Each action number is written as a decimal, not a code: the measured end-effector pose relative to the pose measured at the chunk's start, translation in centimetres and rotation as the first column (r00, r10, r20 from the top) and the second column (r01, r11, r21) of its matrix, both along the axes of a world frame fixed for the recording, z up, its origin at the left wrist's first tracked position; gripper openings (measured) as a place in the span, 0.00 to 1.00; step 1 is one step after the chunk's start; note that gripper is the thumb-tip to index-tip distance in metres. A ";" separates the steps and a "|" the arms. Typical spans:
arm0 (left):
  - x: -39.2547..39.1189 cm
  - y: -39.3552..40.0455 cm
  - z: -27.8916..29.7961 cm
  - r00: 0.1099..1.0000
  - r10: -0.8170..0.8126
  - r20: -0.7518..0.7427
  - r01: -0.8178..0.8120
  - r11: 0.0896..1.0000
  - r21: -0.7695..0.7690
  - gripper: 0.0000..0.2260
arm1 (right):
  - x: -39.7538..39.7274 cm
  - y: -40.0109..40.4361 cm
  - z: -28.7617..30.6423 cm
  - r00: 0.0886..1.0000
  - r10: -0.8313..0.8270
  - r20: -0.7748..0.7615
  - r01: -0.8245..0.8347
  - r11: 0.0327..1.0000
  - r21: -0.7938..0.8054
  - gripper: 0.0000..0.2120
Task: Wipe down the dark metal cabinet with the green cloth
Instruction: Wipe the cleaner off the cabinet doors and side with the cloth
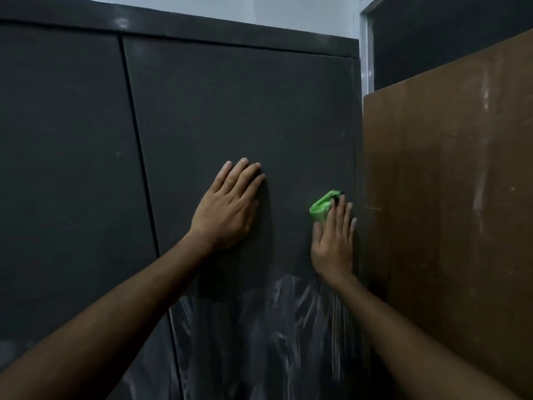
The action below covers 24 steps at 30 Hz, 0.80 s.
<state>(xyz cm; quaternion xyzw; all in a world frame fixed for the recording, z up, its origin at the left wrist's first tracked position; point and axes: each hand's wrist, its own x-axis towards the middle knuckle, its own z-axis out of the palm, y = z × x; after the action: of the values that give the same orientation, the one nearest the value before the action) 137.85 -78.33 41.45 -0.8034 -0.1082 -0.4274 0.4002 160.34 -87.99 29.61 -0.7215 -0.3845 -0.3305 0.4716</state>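
Observation:
The dark metal cabinet (pixel 219 105) fills the view, with two closed doors split by a vertical seam. My left hand (pixel 227 206) lies flat on the right door with straight fingers. Near that door's right edge, my right hand (pixel 334 241) presses the green cloth (pixel 323 207) flat against the metal; the bunched cloth sticks out above and left of my fingers. Pale streaks mark the door below both hands.
A brown wooden board (pixel 450 197) stands upright just right of the cabinet, close to my right hand. A pale wall (pixel 259 7) shows above the cabinet, and a dark panel with a white frame (pixel 366 53) sits at the upper right.

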 end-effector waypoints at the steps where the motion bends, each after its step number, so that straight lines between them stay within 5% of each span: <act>1: 0.2 0.1 -0.1 1.000 0.010 0.007 -0.010 1.000 0.013 0.24 | 0.6 0.3 2.2 0.996 -0.004 -0.087 0.011 0.997 0.075 0.31; 4: 0.4 0.1 -0.3 0.999 0.024 0.028 -0.026 0.999 0.048 0.24 | -0.4 1.8 6.1 0.998 0.011 -0.068 -0.001 0.989 0.150 0.31; 9: 0.5 0.2 -0.1 0.999 0.035 0.035 -0.037 0.998 0.059 0.24 | 0.1 0.2 -1.9 0.869 0.125 0.480 -0.033 0.980 -0.195 0.30; 12: 0.5 0.2 0.0 0.998 0.052 0.038 -0.054 0.996 0.064 0.24 | 4.4 -2.2 -2.0 0.931 0.083 0.355 -0.009 0.979 -0.205 0.30; 15: 0.7 0.4 -0.2 0.997 0.067 0.040 -0.069 0.996 0.065 0.24 | 5.1 -1.3 3.8 0.994 0.009 0.105 -0.007 1.000 -0.012 0.30; 17: 0.7 0.3 -0.3 0.997 0.069 0.044 -0.072 0.995 0.069 0.24 | 2.7 0.5 7.0 0.989 0.035 0.146 -0.045 0.997 0.066 0.29; 21: 0.5 0.4 -0.3 0.998 0.054 0.044 -0.057 0.996 0.072 0.23 | -0.5 2.2 1.5 0.794 0.182 0.580 -0.148 0.983 -0.106 0.27; 24: 0.7 0.4 -0.3 0.997 0.052 0.050 -0.056 0.995 0.077 0.23 | 4.2 -0.8 -3.5 0.682 0.181 0.708 -0.067 0.980 -0.186 0.26</act>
<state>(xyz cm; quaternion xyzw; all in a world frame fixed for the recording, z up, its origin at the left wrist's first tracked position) 138.50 -77.92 41.16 -0.7733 -0.1225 -0.4397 0.4401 164.50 -88.78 26.12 -0.5381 -0.6098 -0.5254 0.2500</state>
